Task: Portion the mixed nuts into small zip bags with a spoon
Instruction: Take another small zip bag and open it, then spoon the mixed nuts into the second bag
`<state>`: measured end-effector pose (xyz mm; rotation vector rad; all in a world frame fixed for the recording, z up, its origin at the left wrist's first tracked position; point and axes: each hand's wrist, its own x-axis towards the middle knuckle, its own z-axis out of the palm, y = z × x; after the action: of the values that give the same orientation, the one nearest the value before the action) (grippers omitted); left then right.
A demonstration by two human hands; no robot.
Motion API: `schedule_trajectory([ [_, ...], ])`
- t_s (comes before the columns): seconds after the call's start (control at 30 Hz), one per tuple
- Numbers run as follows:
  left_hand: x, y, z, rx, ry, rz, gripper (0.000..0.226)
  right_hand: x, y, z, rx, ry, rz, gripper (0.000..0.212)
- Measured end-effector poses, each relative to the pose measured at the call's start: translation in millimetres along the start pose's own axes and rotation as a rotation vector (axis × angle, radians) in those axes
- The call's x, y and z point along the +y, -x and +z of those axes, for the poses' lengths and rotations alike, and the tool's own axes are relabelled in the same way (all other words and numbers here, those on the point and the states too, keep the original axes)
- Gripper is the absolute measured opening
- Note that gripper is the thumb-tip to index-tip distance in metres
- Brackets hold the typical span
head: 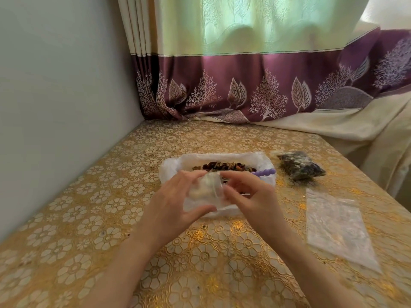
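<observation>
Mixed nuts lay heaped in an open white plastic bag on the gold floral tablecloth, and just in front of that bag both hands worked a small clear zip bag held above the cloth. The left hand curled round the zip bag, thumb under its lower edge and fingers over its top. The right hand pinched the bag's right edge between thumb and fingertips. A purple beaded spoon handle stuck out of the white bag's right side, behind the right hand. Right of the white bag lay a filled zip bag of nuts, and nearer than that, flat on the cloth, an empty clear bag. Behind the white bag hung a purple-banded curtain.
</observation>
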<state>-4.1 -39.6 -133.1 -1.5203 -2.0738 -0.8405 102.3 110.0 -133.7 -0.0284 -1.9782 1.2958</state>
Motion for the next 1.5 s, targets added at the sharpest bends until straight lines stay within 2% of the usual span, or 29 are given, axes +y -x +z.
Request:
schedule_trajectory([
  [0.07, -2, 2, 0, 0.008, 0.031, -0.05, 0.061, 3, -2, -5, 0.157, 0.027, -0.008, 0.027],
  [0.13, -5, 3, 1, 0.018, 0.079, -0.118, 0.058, 9, -6, -14, 0.344, 0.192, -0.003, 0.022],
  [0.2, -8, 3, 2, 0.046, 0.123, -0.189, 0.058, 17, -11, -25, 0.502, 0.412, 0.041, 0.034],
  [0.23, -9, 3, 3, 0.057, 0.138, -0.213, 0.058, 23, -13, -31, 0.518, 0.477, 0.094, 0.044],
  [0.3, -10, 2, 4, 0.064, 0.146, -0.233, 0.058, 31, -15, -39, 0.414, 0.557, 0.253, 0.056],
  [0.33, -10, 2, 5, 0.063, 0.145, -0.242, 0.057, 33, -15, -39, 0.335, 0.56, 0.324, 0.049],
  [0.4, -11, 2, 6, 0.063, 0.158, -0.273, 0.054, 35, -17, -37, 0.279, 0.497, 0.342, 0.01],
  [0.5, -12, 3, 8, 0.076, 0.2, -0.354, 0.05, 36, -17, -35, 0.307, 0.391, 0.224, 0.028],
  [0.6, -12, 4, 7, 0.091, 0.235, -0.405, 0.051, 28, -18, -34, 0.315, 0.187, 0.165, 0.023],
  [0.77, -11, 4, 9, 0.09, 0.265, -0.412, 0.058, 25, -17, -28, 0.248, 0.01, 0.145, 0.011],
  [1.0, -13, 5, 10, 0.096, 0.279, -0.415, 0.054, 32, -18, -20, 0.285, -0.018, 0.219, 0.009],
  [1.13, -12, 4, 10, 0.1, 0.266, -0.413, 0.064, 34, -18, -22, 0.309, -0.07, 0.232, 0.019],
  [1.23, -12, 4, 10, 0.098, 0.26, -0.407, 0.06, 36, -18, -22, 0.327, -0.073, 0.25, 0.024],
  [1.5, -10, 4, 8, 0.11, 0.27, -0.406, 0.054, 38, -17, -23, 0.484, -0.058, 0.255, 0.015],
])
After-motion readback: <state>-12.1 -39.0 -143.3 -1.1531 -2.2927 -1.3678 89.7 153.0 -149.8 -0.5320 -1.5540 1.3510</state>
